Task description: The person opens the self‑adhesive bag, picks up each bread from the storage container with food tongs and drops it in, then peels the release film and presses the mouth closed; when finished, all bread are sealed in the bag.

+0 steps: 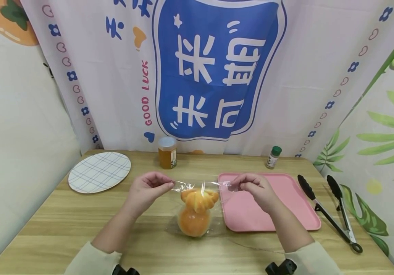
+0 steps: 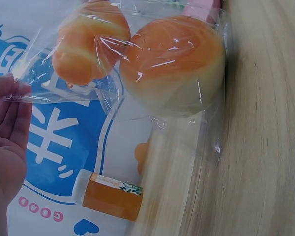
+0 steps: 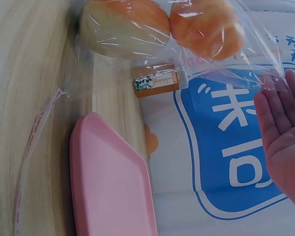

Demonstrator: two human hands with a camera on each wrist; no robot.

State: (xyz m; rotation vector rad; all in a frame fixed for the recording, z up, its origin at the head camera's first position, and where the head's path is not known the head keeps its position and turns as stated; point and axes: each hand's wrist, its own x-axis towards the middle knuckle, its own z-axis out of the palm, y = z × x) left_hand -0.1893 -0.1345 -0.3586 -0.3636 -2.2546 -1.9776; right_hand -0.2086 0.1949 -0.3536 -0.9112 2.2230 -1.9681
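A clear plastic bag [image 1: 217, 217] hangs between both hands with its top edge stretched wide. Inside it, a croissant-shaped bread [image 1: 199, 199] sits above a round bun [image 1: 194, 221], both golden brown on top. My left hand [image 1: 150, 188] pinches the bag's top left corner between thumb and fingers. At the top right corner, my right hand [image 1: 256, 188] pinches the film the same way. In the right wrist view, a thin strip with red print [image 3: 37, 132] trails from the bag's lower corner over the wooden table [image 3: 19, 59].
A pink tray [image 1: 262, 214] lies partly behind the right hand, with black-tipped tongs [image 1: 334, 221] at its right. A checked plate [image 1: 99, 172] is at the back left. Along the back stand a honey-coloured jar [image 1: 167, 152] and a green-capped shaker [image 1: 274, 157], before a printed curtain [image 1: 303, 76].
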